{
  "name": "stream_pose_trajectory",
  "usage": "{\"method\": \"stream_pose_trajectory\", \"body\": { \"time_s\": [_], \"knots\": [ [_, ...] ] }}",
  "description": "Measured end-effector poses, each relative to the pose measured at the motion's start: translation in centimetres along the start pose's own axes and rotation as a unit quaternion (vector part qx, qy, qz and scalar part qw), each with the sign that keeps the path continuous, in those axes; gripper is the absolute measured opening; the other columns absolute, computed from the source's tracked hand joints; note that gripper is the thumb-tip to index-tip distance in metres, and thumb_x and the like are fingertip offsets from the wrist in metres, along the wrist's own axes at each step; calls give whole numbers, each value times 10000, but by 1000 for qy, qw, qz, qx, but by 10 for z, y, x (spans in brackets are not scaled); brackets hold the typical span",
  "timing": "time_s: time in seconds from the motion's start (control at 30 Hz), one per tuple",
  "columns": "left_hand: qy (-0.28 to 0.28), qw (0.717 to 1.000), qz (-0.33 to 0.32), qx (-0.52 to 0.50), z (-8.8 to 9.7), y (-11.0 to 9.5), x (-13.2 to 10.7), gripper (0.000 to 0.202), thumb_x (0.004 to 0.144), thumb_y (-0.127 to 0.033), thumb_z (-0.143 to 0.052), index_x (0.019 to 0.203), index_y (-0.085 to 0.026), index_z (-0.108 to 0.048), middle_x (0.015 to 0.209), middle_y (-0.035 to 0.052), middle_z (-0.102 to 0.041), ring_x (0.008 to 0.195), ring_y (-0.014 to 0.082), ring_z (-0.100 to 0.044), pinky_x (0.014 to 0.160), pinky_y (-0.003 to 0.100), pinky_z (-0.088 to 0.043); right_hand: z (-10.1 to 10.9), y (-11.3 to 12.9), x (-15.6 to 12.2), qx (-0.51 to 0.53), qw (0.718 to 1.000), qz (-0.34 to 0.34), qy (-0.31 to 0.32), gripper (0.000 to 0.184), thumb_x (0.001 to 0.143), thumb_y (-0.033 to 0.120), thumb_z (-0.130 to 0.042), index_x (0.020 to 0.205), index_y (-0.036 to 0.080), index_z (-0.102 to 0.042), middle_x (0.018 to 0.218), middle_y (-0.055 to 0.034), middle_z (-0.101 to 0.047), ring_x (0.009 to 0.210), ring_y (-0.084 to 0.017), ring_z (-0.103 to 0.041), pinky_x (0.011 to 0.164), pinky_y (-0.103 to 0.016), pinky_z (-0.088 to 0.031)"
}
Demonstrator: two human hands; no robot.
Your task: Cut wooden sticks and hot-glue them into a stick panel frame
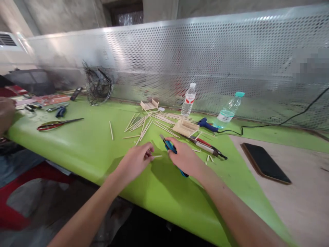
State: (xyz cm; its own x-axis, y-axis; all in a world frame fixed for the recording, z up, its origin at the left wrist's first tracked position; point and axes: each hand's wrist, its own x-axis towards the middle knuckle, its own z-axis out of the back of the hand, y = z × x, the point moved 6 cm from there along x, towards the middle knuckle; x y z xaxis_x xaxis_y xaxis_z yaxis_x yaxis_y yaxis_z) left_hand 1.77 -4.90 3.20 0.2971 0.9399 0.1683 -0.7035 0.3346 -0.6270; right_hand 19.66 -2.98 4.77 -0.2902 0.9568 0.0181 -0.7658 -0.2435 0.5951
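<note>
My left hand point(135, 160) is closed in a pinch on a thin wooden stick point(157, 156), whose pale end sticks out to the right past the fingertips. Wrapped round a blue utility knife point(170, 145) is my right hand point(187, 157); the blade points up and to the left, apart from the stick. Beyond both hands lies a loose spread of wooden sticks point(140, 122). A small tray-like piece made of sticks point(185, 127) rests behind the right hand, and a similar stick structure point(149, 105) stands farther back.
Pliers point(205, 146), a blue glue gun point(207, 125) with its cord, and two bottles point(189, 99) point(228, 111) stand or lie at back right. A phone point(266, 163) rests at right. Scissors point(59, 124) and a wire bundle point(97, 84) are left. A perforated metal panel point(154, 55) closes the back.
</note>
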Motion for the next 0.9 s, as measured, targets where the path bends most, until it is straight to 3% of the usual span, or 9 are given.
{"method": "stream_pose_trajectory", "body": {
  "time_s": [0.23,0.43,0.57,0.77,0.9],
  "knots": [
    [-58,998,1,-10,-14,-14,-33,63,914,-210,-582,959,-238,-615,949,-14,-719,799,139,-662,686,250,-494,3,-4,2,-107,993,0,-51,512,910,246,-480,1421,249,-491,987,-87,-719,784,-206,-633,643,-276,-368],
    [-79,996,19,-45,-14,-4,-34,126,891,-194,-620,1003,-251,-631,916,-27,-723,770,121,-663,686,237,-515,7,4,-4,-107,994,-4,-31,513,927,249,-466,1441,245,-477,995,-83,-713,690,-166,-612,597,-268,-356],
    [-77,995,31,-53,-16,0,-34,208,856,-127,-633,1021,-255,-644,886,-29,-737,749,127,-683,698,253,-542,15,24,-26,-118,993,0,-8,509,955,272,-450,1464,270,-456,925,-67,-703,668,-162,-601,573,-264,-341],
    [-88,995,16,-42,-16,-2,-34,170,880,-166,-622,1021,-258,-640,893,-25,-740,757,140,-694,705,279,-550,-3,31,-74,-109,990,-26,87,502,984,271,-407,1485,299,-428,882,-49,-693,752,-194,-648,578,-264,-362],
    [-94,995,11,-30,-16,-3,-34,191,886,-173,-611,1053,-265,-626,883,-32,-738,759,145,-694,699,281,-544,-12,31,-93,-91,990,-40,101,503,998,285,-376,1500,305,-405,967,-61,-703,835,-209,-668,642,-280,-424]
  ]
}}
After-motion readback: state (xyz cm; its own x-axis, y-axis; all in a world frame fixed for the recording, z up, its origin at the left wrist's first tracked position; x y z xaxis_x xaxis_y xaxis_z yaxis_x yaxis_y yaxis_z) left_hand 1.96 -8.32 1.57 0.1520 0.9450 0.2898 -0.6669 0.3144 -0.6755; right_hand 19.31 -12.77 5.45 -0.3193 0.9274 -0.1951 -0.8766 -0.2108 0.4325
